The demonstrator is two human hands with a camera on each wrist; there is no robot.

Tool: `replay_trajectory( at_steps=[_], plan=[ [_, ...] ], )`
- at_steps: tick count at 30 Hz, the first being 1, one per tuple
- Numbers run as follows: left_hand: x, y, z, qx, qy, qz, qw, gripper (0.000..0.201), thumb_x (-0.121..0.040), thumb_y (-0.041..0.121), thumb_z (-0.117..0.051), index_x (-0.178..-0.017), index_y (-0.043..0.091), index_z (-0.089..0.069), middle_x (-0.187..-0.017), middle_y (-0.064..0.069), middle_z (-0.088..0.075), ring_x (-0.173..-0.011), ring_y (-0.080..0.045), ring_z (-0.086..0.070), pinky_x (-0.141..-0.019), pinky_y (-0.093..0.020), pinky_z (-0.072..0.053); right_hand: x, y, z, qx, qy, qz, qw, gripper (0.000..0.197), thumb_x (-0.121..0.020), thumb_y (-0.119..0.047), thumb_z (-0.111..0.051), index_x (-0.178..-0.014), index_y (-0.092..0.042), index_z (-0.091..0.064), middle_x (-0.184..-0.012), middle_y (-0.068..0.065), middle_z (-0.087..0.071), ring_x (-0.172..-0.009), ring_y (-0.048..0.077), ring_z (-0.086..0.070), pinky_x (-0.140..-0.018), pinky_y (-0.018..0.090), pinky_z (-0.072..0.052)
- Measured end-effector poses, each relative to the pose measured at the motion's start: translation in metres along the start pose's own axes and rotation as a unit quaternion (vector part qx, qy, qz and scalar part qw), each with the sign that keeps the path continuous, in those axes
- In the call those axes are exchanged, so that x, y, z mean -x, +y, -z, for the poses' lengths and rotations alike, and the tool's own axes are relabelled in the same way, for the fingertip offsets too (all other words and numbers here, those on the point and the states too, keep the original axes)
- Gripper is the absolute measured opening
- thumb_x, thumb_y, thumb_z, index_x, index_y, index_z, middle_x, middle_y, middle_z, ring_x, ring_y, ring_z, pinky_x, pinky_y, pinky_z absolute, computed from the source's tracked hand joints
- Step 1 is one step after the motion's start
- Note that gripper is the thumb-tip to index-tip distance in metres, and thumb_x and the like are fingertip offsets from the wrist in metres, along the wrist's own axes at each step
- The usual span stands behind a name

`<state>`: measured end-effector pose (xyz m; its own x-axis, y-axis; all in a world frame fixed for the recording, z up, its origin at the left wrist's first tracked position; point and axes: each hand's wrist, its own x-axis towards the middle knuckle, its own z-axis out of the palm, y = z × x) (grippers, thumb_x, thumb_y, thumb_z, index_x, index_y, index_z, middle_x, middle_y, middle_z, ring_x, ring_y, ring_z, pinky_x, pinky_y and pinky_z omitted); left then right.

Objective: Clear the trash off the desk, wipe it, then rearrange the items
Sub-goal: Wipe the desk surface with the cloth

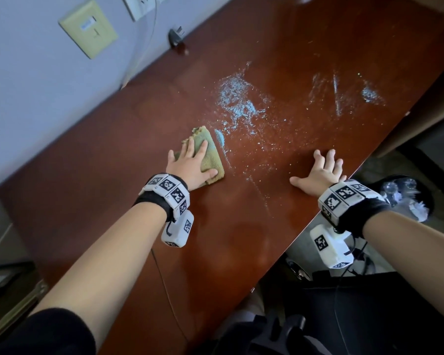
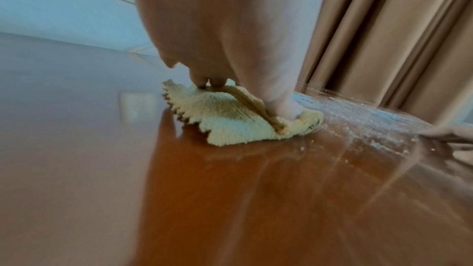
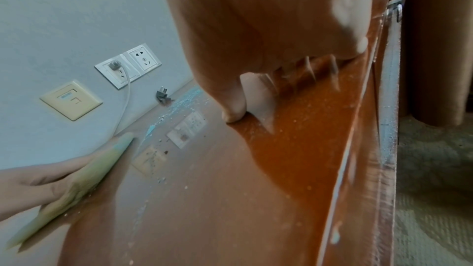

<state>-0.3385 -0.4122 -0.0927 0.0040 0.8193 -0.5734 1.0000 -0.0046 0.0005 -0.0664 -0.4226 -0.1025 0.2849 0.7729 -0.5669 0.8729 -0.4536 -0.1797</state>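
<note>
A folded yellow-green cloth (image 1: 208, 160) (image 2: 230, 120) (image 3: 76, 185) lies on the reddish-brown desk (image 1: 241, 226). My left hand (image 1: 190, 162) lies flat on top of it, fingers spread and straight, pressing it to the wood. Just right of the cloth, pale blue powder and crumbs (image 1: 237, 103) (image 3: 176, 108) are smeared across the desk's middle, with more streaks (image 1: 344, 90) further right. My right hand (image 1: 321, 170) rests flat on the desk near its front edge, fingers spread, holding nothing.
A wall with a beige plate (image 1: 87, 28) and white sockets (image 3: 128, 64) runs along the desk's back; a white cable hangs down there. A loose dark plug (image 1: 176, 37) lies by the wall. A black bin with clear plastic (image 1: 405, 198) stands below the front edge. Beige curtains (image 2: 396, 37) hang beyond.
</note>
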Motion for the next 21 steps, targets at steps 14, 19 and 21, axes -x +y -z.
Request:
replay_trajectory(
  at_steps=[14,19,21],
  plan=[
    [0.046,-0.111,-0.035,0.05,0.021,0.168,0.984,0.079,-0.093,0.062,-0.028,-0.152,0.022,0.006,-0.159,-0.008,0.011,-0.147,-0.022,0.005,-0.116,-0.051,-0.001,0.0,-0.004,0.004,0.014,-0.007,-0.007,1.0,0.096,-0.084,-0.044,-0.064,-0.151,-0.018,0.0,-0.158,0.006,0.012,-0.145,0.031,0.009,-0.115,0.05,-0.006],
    [0.03,-0.142,-0.027,0.105,0.021,0.216,0.971,0.079,-0.094,0.06,-0.031,-0.151,0.022,0.008,-0.159,-0.009,0.011,-0.147,-0.023,0.007,-0.116,-0.051,0.0,-0.001,-0.004,0.004,0.024,-0.007,-0.01,1.0,0.096,-0.085,-0.045,-0.063,-0.151,-0.018,0.001,-0.158,0.007,0.013,-0.145,0.031,0.009,-0.116,0.05,-0.006],
    [0.02,-0.147,-0.019,0.119,0.024,0.218,0.968,0.078,-0.095,0.058,-0.031,-0.151,0.021,0.008,-0.159,-0.01,0.012,-0.147,-0.024,0.008,-0.116,-0.051,0.001,-0.001,-0.004,0.003,0.023,-0.007,-0.012,1.0,0.096,-0.085,-0.045,-0.063,-0.151,-0.018,0.001,-0.158,0.006,0.013,-0.145,0.031,0.009,-0.116,0.051,-0.007]
  ],
)
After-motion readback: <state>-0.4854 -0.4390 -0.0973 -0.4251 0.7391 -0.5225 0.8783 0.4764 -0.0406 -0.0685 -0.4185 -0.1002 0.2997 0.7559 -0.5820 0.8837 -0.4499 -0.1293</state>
